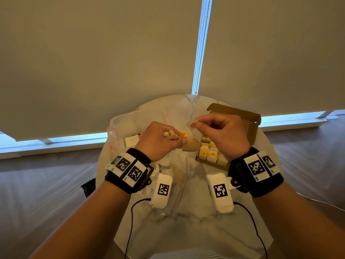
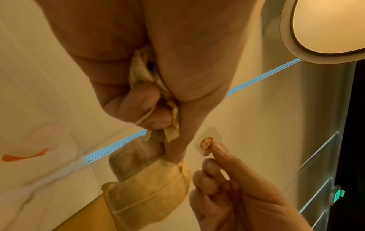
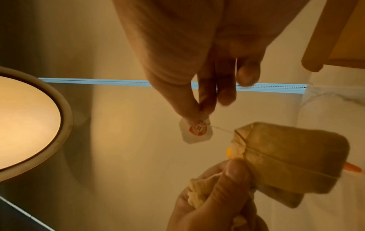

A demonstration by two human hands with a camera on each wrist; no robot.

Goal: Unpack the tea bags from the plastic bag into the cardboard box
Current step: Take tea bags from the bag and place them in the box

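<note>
Left hand (image 1: 158, 141) grips bunched tea bags (image 1: 188, 144) | right hand (image 1: 222, 135) pinches paper tag (image 1: 192, 124) | cardboard box (image 1: 233, 135) at 3 o'clock

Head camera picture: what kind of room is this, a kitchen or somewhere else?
Probably a room in a home, though I can't tell which. A small round marble table stands on a wooden floor, right by windows covered with pale roller blinds. No stove or sink shows, so nothing says kitchen.

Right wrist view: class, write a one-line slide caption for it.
Right hand pinches a white paper tag with a red mark, its string running to brown tea bags gripped by the left hand.
</note>
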